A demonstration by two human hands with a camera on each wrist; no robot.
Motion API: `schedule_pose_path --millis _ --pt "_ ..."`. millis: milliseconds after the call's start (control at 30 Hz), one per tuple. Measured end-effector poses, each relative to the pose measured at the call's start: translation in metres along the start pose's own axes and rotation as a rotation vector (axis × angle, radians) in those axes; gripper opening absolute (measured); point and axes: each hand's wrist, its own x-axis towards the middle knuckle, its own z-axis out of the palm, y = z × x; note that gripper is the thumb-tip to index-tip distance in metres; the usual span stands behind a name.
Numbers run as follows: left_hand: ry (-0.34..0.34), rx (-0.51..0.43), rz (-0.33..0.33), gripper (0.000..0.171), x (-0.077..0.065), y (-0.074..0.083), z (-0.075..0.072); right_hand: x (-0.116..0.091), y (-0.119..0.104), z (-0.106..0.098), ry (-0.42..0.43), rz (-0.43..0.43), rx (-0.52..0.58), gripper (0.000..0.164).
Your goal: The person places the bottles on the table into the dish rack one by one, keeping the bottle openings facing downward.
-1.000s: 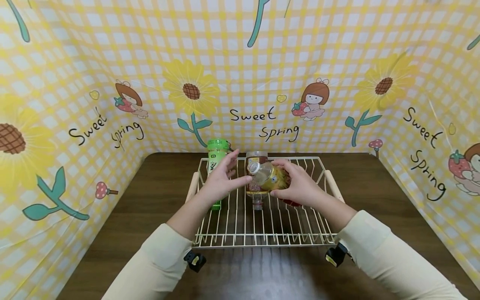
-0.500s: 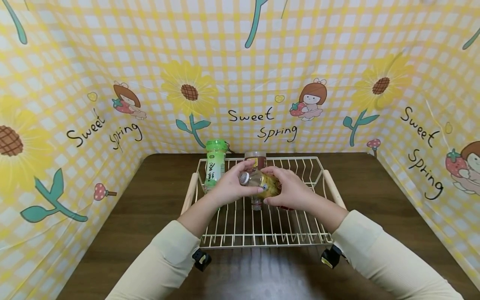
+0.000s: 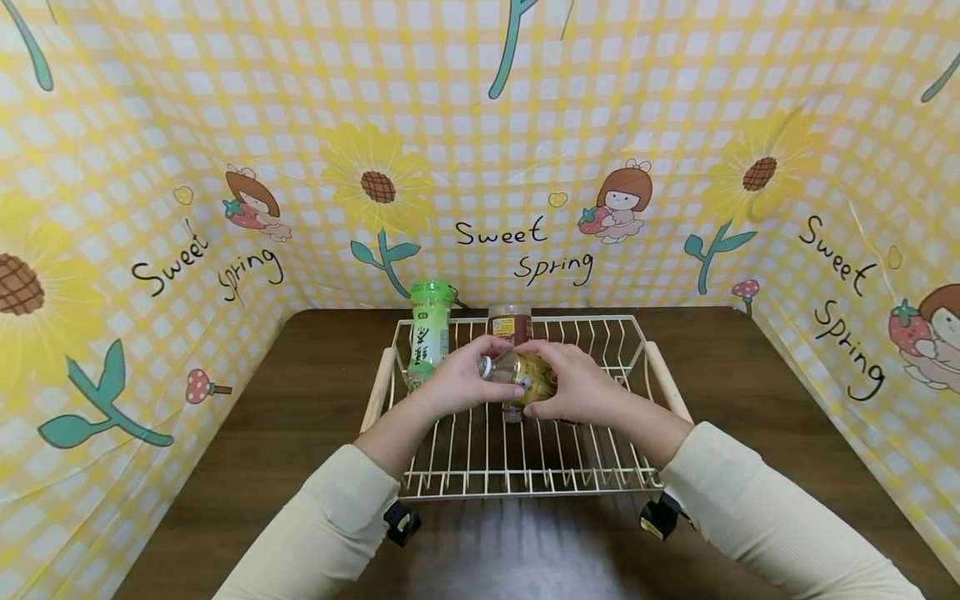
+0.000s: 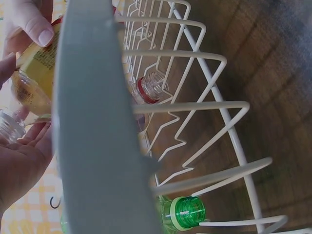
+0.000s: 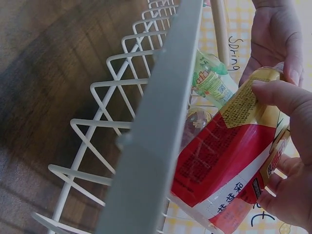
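Note:
A clear plastic drink bottle with a red and yellow label lies tilted in both hands above the wire rack. My right hand grips its labelled body, thumb on the near side. Around the clear threaded neck end, the left hand curls its fingers and thumb. The right wrist view shows the red lower label and bottle base pointing away from the left hand. Behind the hands, a brown-labelled bottle stands neck down in the rack, partly hidden. A green-labelled bottle leans neck down at the left.
The cream wire rack with wooden side handles stands on a dark wooden table. A yellow checked cloth encloses the back and sides. Below the rack wires, the green bottle neck pokes through.
The left hand, earlier apart from the bottle, has come right and taken hold of its neck end. The right hand has brought the bottle slightly left and tilted it flatter.

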Motion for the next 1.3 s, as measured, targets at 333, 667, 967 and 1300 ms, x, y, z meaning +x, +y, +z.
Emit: schedule_pose_path --millis 333,667,967,1300 --pt "0.043 -0.033 0.019 0.058 -0.001 -0.006 0.001 -0.001 -0.001 0.0 0.012 0.013 0.028 0.079" --pt "0.124 -0.128 -0.009 0.058 -0.005 -0.016 -0.001 -0.003 0.003 -0.008 0.091 0.077 0.105 0.081" --pt "0.21 -0.244 -0.08 0.063 -0.008 -0.026 -0.005 -0.006 0.01 -0.014 0.157 0.119 0.189 0.08" --pt "0.283 -0.407 -0.125 0.063 -0.011 -0.035 -0.01 -0.012 0.02 -0.009 0.248 0.215 0.29 0.078"
